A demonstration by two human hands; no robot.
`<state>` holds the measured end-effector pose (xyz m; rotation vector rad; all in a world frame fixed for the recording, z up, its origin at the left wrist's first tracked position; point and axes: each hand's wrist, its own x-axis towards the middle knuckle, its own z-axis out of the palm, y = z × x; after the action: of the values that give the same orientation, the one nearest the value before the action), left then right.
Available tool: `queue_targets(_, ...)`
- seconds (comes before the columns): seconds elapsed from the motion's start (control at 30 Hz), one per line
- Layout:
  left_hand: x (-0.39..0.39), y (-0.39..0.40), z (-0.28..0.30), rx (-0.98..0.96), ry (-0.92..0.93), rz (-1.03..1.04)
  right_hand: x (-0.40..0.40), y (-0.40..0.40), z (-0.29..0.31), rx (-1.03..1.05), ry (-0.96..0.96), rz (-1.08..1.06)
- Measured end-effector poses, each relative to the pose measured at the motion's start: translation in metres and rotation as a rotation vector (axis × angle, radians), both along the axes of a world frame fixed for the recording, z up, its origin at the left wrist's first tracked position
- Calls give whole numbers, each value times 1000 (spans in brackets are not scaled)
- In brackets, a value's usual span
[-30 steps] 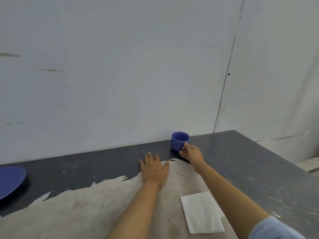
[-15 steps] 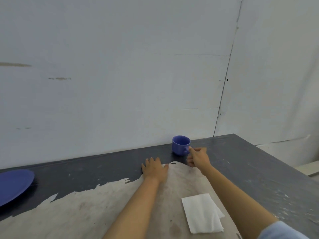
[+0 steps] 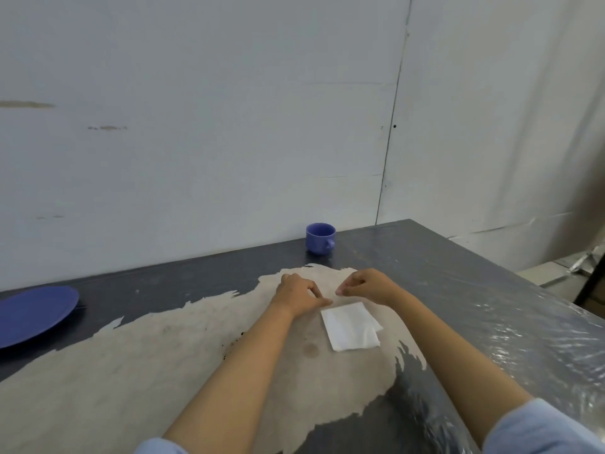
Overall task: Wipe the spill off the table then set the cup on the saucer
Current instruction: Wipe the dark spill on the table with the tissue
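Note:
A blue cup (image 3: 320, 238) stands upright near the table's far edge, its handle turned to the right. The blue saucer (image 3: 31, 314) lies at the far left of the dark table (image 3: 458, 290). A folded white napkin (image 3: 351, 326) rests on the worn beige patch of the tabletop. My left hand (image 3: 298, 293) lies on the table just left of the napkin's far corner, fingers loosely curled. Hovering above that far edge, my right hand (image 3: 368, 286) is curled with fingertips pinched, holding nothing. A small brownish stain (image 3: 310, 349) marks the table left of the napkin.
A white panelled wall runs right behind the table's far edge. Crinkled clear plastic film (image 3: 540, 342) covers the right side of the table. The table's right edge drops to the floor, where pale debris (image 3: 553, 273) lies.
My right hand has let go of the cup and drawn back toward the napkin. My left hand has also pulled back to the napkin's corner. The cup stays by the wall.

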<state>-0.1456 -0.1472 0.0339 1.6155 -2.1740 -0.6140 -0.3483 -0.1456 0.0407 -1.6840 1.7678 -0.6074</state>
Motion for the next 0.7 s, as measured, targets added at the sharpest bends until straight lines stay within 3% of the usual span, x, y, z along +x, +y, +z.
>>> queue_targets(0.17,-6,17,-4,-2,-102,36,-11,15,-2,93,154,16)
queue_targets(0.37,-7,25,-11,-52,-63,88,-7,23,-5,66,182,-27)
queue_targets(0.5,13,25,-7,-9,231,137,4,25,11,-36,83,6)
queue_targets(0.7,54,34,13,209,774,166,50,29,29,-107,-287,51)
